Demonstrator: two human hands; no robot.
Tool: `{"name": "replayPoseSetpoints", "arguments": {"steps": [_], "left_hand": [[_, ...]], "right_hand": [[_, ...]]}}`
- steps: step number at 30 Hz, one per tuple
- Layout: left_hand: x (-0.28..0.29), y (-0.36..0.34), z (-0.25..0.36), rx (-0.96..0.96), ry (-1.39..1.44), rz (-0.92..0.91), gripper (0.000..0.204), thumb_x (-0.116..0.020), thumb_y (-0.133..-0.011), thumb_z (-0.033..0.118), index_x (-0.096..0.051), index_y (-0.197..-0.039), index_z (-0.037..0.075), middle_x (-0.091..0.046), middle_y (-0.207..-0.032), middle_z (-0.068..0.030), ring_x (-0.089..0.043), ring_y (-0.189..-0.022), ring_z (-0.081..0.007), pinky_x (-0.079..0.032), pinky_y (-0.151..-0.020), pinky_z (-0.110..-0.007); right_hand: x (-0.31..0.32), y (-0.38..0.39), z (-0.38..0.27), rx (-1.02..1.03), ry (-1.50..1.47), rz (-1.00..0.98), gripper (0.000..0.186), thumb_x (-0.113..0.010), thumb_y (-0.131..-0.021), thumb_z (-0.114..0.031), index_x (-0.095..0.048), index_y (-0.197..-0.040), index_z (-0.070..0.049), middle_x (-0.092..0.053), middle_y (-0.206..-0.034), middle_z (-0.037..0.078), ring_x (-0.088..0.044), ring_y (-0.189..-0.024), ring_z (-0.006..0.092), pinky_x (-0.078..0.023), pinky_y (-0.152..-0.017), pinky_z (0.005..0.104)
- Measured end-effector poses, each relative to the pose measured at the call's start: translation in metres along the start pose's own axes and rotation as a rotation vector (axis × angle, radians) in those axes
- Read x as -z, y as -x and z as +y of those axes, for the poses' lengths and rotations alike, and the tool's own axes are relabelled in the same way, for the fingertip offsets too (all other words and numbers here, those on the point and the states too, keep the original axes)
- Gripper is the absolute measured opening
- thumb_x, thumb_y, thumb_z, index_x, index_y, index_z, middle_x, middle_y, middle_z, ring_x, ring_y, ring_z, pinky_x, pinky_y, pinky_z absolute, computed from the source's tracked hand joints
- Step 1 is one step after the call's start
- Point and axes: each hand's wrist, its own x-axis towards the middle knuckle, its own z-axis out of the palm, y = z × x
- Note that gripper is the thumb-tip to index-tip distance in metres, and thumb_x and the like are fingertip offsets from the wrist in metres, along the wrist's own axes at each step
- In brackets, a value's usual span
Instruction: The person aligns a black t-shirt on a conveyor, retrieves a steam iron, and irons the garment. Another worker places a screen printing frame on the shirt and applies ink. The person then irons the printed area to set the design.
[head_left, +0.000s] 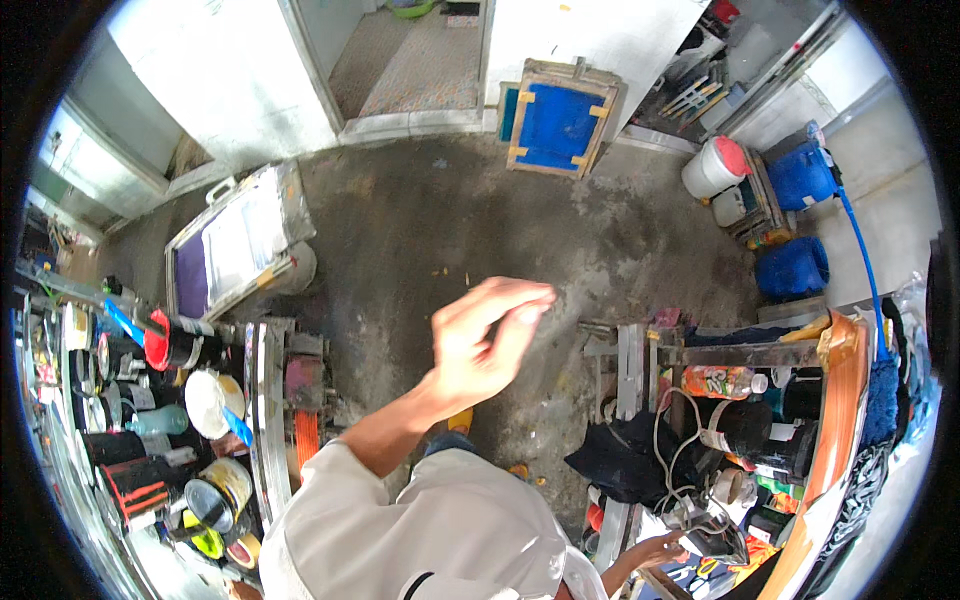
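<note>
My left hand (485, 335) is raised over the floor in the middle of the view. Its fingers are bent and pressed together, with the thumb close to their tips, and nothing shows between them. At the lower right my right hand (655, 551) is at an iron (722, 537), its fingers closed at the iron's rear; part of this grip is hard to see. A pale cord (664, 455) loops up from beside the iron over a black cloth (615, 460) and a crowded shelf.
On the left a rack holds several paint tubs, including a white-lidded tub (214, 403). Framed screens stand on the floor, one blue (565, 122), one purple (190, 275). A white bucket (712, 170) and blue barrels (793, 268) line the right wall. An orange bottle (716, 381) lies on the right shelf.
</note>
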Motion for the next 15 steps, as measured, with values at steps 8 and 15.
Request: {"name": "replayPoseSetpoints", "arguments": {"steps": [8,15], "left_hand": [[0.104,-0.064,0.152,-0.442,-0.520,-0.189,0.014,-0.058,-0.086,0.026,-0.063,-0.082,0.013,-0.055,-0.064,-0.0027,-0.052,-0.051,-0.0160,-0.033,-0.043,-0.024],[0.135,-0.078,0.191,-0.741,-0.704,-0.320,0.027,-0.025,-0.105,0.016,-0.040,-0.122,0.000,-0.053,-0.077,-0.0120,-0.061,-0.061,-0.0236,-0.050,-0.043,-0.032]], "right_hand": [[0.013,0.153,-0.156,0.937,-0.453,-0.433,0.044,-0.056,-0.087,0.005,-0.052,-0.130,0.003,-0.060,-0.110,0.018,-0.056,-0.077,0.0188,-0.048,-0.069,0.0319],[-0.055,0.202,-0.262,1.071,-0.703,-0.862,0.046,-0.064,-0.083,0.004,-0.052,-0.127,0.005,-0.063,-0.109,0.019,-0.061,-0.077,0.0215,-0.051,-0.068,0.0329]]}}
